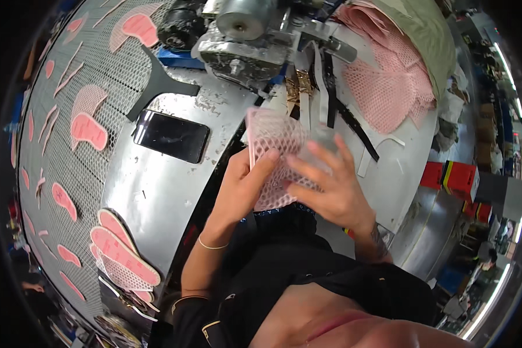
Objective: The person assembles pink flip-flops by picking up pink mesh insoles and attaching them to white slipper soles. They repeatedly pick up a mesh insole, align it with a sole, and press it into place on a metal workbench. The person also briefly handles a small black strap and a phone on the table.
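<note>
- The pink mesh fabric piece [271,152] is partly hidden behind the fingers, held above the shiny metal table [156,185].
- The left hand [245,181] pinches its lower edge.
- The right hand [329,184] grips it, fingers spread.
- A black flat phone [170,136] lies nearby.

Bright overhead light glares on the metal table [156,191]; fisheye bends the dark rim; hands slightly blurred

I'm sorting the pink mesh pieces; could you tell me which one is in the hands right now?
The mesh piece held up between left hand and right hand; the other mesh pile lies on the table.
</note>
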Motion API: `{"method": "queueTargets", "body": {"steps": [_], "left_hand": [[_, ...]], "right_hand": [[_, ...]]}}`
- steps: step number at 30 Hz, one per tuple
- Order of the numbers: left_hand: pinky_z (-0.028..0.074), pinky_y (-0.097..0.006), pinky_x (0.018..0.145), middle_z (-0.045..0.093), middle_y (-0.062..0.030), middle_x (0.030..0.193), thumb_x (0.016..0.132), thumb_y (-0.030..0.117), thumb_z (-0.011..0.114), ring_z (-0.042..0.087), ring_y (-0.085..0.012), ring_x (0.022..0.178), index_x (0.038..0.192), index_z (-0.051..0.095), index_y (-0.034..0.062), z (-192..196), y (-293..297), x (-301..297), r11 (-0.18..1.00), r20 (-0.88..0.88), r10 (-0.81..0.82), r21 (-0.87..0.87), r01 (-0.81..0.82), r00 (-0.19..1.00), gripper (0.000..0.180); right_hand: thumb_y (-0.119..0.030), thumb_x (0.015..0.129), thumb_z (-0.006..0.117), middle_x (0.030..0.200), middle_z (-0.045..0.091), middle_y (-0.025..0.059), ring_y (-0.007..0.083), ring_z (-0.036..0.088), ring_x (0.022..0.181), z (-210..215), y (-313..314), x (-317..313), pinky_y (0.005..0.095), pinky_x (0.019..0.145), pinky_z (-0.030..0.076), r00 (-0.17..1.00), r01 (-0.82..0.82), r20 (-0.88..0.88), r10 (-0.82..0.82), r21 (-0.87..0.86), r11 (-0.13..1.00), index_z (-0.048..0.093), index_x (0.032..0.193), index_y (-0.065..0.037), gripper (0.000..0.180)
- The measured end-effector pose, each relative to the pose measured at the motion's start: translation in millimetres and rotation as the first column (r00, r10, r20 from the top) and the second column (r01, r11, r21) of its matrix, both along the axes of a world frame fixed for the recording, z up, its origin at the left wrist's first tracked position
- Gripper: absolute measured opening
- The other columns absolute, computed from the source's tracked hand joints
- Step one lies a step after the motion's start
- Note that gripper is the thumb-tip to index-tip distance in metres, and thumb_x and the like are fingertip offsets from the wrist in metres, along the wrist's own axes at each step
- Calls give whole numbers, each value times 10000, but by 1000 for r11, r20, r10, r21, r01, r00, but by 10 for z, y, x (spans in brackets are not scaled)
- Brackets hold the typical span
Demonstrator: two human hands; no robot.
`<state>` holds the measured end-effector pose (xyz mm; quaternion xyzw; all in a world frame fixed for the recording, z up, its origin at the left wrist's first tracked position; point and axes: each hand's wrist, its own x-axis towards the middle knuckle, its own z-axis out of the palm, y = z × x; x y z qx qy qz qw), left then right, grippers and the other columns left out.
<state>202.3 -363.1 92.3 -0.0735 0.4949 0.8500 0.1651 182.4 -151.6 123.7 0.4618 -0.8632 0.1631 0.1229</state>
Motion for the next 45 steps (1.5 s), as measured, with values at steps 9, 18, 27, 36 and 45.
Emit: {"method": "queueTargets", "body": {"steps": [9, 18, 27, 36, 45], "left_hand": [[454, -222, 638, 659, -40, 836, 957, 273, 551, 575, -67, 717, 943, 653, -50, 305, -213, -71, 988, -116, 154, 16, -153, 981, 339], [472, -243, 675, 641, -66, 868, 975, 302, 497, 590, -103, 735, 962, 621, -37, 288, -76, -500, 973, -102, 29, 230, -5, 994, 361], [432, -194, 614, 646, -20, 832, 909, 250, 621, 560, -45, 689, 956, 651, -20, 255, -530, -307, 909, -131, 409, 143, -391, 903, 276], [523, -250, 667, 675, -76, 849, 920, 169, 597, 638, -122, 716, 976, 638, -37, -5, -406, 331, 876, -253, 401, -175, -450, 880, 217], [463, -262, 585, 604, -96, 705, 1010, 469, 256, 547, -134, 599, 835, 564, 10, -141, 123, 72, 933, -236, 336, 214, -288, 912, 580]], "right_hand": [[-223, 793, 745, 1220, 567, 177, 226, 545, 1109, -19, -6, -87, 341, 984, 391, 451, 645, 834, 319, -551, 529, 540, 1202, 96, 558], [-79, 834, 637, 1012, 662, 166, 192, 627, 905, 191, 250, -74, 295, 849, 459, 598, 622, 777, 194, -604, 498, 590, 1088, 131, 333], [-107, 882, 646, 914, 686, 77, 72, 612, 770, 433, -635, -515, 189, 697, 459, 488, 583, 841, 233, -513, 631, 642, 1049, 80, 251], [-29, 861, 645, 763, 655, 12, 31, 580, 666, 452, -922, -533, 162, 595, 433, 672, 533, 740, -23, -462, 709, 651, 929, 44, 100], [2, 869, 613, 824, 668, 81, 90, 610, 693, 504, -802, -410, 191, 636, 462, 827, 481, 553, -102, -603, 637, 640, 1012, 36, 150]]}}
